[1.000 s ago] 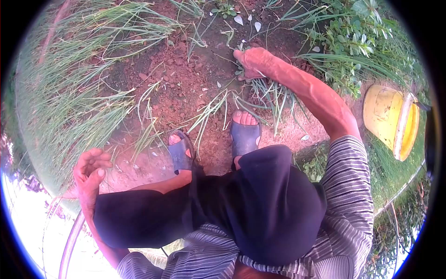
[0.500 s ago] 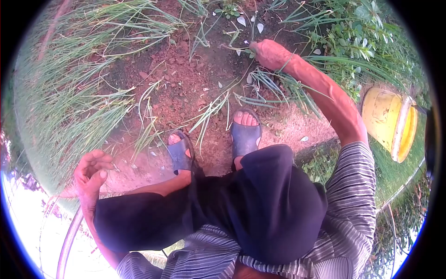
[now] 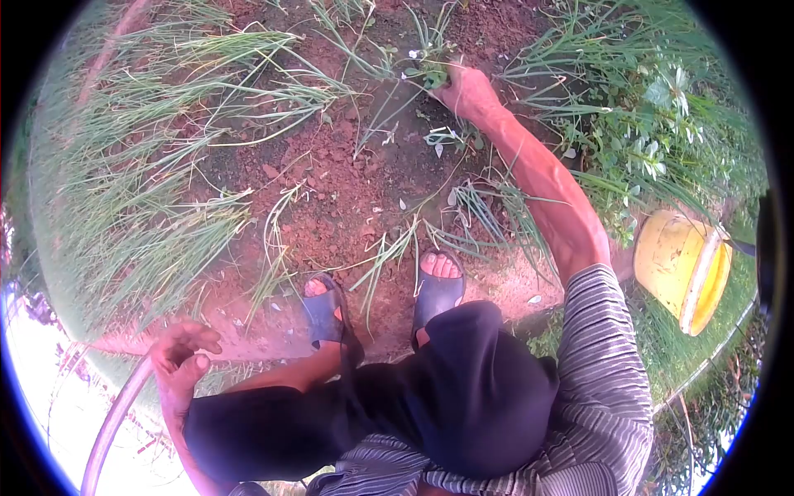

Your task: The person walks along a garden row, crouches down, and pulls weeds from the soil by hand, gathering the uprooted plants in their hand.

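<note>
Weed (image 3: 431, 76) at the right hand (image 3: 466, 93), out past the feet (image 3: 440, 265).

From where I stand, the right arm stretches across the soil (image 3: 327, 169), and that hand's fingers gather at the leaves; their tips are partly hidden, so I cannot tell if they pinch. The left hand (image 3: 184, 357) hangs by the knee (image 3: 219, 430), its fingers half curled and its thumb held apart from them. Thin green shoots (image 3: 207, 124) lean over the soil at the left, and pale-green stalks (image 3: 475, 213) lie ahead of the 2 dark sandals (image 3: 439, 298). Far right, near the elbow, a yellow bucket (image 3: 672, 263) sits tilted on the grass.
</note>
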Action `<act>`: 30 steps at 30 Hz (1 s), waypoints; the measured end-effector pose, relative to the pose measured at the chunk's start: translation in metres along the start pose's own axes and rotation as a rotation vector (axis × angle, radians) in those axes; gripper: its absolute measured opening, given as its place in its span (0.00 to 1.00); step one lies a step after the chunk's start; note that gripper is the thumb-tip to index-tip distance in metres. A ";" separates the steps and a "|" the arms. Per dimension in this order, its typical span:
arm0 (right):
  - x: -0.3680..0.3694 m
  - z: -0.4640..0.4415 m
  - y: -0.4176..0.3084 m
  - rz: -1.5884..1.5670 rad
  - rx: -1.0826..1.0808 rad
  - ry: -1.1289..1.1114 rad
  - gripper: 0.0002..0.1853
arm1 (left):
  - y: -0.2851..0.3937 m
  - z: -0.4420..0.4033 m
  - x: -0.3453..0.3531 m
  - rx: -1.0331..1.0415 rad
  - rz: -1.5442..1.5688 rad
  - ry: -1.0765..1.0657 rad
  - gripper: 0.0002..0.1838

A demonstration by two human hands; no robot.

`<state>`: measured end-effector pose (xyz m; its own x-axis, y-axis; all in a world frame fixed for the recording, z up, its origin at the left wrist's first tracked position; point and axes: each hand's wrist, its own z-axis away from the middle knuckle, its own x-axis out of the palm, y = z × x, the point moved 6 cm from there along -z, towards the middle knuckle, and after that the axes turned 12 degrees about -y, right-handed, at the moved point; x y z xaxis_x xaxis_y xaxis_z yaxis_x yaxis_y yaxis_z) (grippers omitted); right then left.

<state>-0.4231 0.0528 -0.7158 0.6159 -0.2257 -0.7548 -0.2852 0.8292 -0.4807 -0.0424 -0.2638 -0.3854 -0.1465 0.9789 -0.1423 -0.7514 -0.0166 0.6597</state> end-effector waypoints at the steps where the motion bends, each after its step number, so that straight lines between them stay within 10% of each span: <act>1: -0.004 0.002 -0.010 0.001 -0.038 0.088 0.28 | -0.002 0.003 -0.002 0.004 0.021 0.019 0.29; 9: 0.011 -0.022 -0.025 0.226 -0.027 0.053 0.14 | -0.018 0.029 -0.004 -0.047 0.088 0.042 0.29; 17: -0.016 0.004 0.031 -0.318 0.105 0.482 0.16 | -0.031 0.037 -0.004 0.056 0.113 0.039 0.27; 25: -0.022 -0.040 0.026 0.039 -0.105 0.423 0.13 | -0.035 0.032 -0.009 0.054 0.139 0.046 0.26; 30: -0.009 -0.011 0.031 -0.423 0.032 0.220 0.13 | -0.043 0.032 -0.013 0.025 0.177 0.054 0.27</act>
<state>-0.4457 0.0751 -0.7294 0.5023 -0.6471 -0.5736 -0.0179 0.6554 -0.7550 0.0127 -0.2694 -0.3883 -0.3097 0.9488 -0.0613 -0.6949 -0.1819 0.6957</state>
